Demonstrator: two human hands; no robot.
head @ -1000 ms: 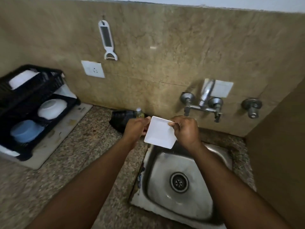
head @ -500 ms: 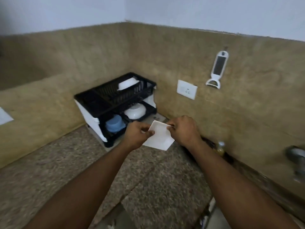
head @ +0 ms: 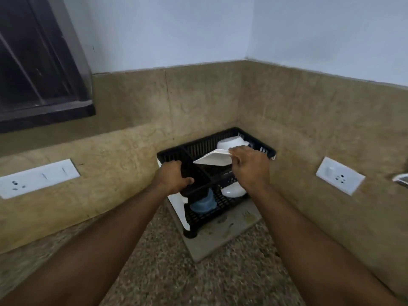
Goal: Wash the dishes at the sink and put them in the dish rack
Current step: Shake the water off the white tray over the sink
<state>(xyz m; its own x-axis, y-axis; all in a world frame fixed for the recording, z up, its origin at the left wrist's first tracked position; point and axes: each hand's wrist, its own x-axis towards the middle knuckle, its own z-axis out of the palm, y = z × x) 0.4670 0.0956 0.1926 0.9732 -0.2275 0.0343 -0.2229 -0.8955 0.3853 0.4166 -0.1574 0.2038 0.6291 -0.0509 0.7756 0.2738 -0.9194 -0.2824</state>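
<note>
Right hand (head: 249,171) pinching white square ceramic plate (head: 213,159) by its edge above black plastic dish rack (head: 198,149) | left hand (head: 174,181) gripping rack's front rail | plate likely stiff, wet-slippery, breakable; edge hold appearing adequate.

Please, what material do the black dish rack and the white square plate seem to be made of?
Dish rack: probably moulded plastic, matte black, judging by its thick slotted lattice walls. Square plate, held in the right hand: smooth, opaque white with a thin edge; it could be melamine or glazed ceramic, and the picture cannot settle which.
</note>
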